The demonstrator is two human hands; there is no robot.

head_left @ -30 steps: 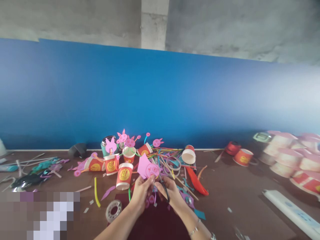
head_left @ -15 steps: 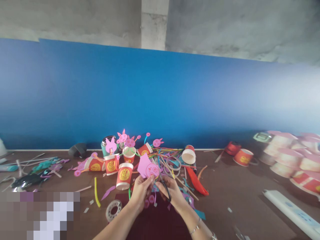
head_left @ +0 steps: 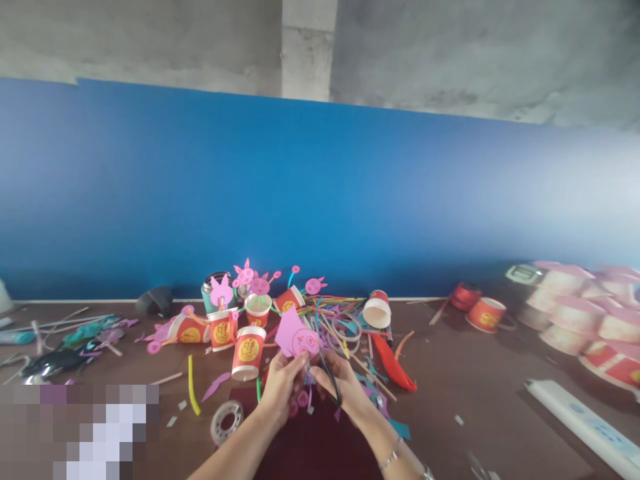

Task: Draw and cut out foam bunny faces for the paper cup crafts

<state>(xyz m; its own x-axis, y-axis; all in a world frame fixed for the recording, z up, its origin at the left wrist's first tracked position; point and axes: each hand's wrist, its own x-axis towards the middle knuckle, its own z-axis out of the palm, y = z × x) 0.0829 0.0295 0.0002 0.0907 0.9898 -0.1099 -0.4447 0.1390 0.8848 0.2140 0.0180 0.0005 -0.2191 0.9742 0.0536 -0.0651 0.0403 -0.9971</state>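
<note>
Pinched between the fingers of my left hand [head_left: 286, 375] is a sheet of pink paper [head_left: 290, 330] with a round face drawn on its right side. My right hand [head_left: 344, 383] is closed around dark-handled scissors [head_left: 331, 377], whose blades point up beside the paper's right edge. Whether the blades are cutting I cannot make out. Just left of my left hand stands a red and white paper cup [head_left: 249, 353]. Below my hands, small pink circle cut-outs [head_left: 299, 401] lie among scraps.
Several paper cups with pink animal faces [head_left: 221, 291] stand behind. Coloured strips [head_left: 340, 320] are heaped ahead. A tape roll [head_left: 227, 423] lies near my left forearm. Rightward are a red balloon-like piece [head_left: 395, 363], a power strip [head_left: 580, 420] and stacked cups [head_left: 575, 313]. A blue partition [head_left: 320, 200] stands behind.
Almost nothing differs. The scissors have shifted very slightly beside the pink paper, and both hands stay in nearly the same place.
</note>
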